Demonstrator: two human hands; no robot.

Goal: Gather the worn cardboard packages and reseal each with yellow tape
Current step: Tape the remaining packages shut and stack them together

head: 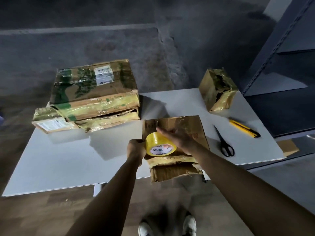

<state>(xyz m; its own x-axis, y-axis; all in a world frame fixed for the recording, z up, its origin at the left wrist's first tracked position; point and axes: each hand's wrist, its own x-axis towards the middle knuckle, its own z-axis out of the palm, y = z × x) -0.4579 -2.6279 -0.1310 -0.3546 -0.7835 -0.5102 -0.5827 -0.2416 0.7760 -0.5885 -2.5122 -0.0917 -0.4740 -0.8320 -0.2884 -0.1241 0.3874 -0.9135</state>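
A worn flat cardboard package [180, 126] lies at the near edge of the white table [64, 157], its torn front side hanging over the edge. A roll of yellow tape [159, 145] rests on top of it. My left hand [136, 147] grips the package's left edge right beside the roll. My right hand [177, 137] lies over the roll with fingers stretched out, touching its far side. A stack of two large taped boxes [95, 92] stands at the back left, with a small labelled package [51, 121] beside it. A torn small box [217, 90] stands at the back right.
Black scissors [225, 143] and a yellow utility knife [243, 128] lie on the table to the right of the package. A dark metal shelf [286, 65] rises at the right. My white shoes [170, 227] show on the floor below.
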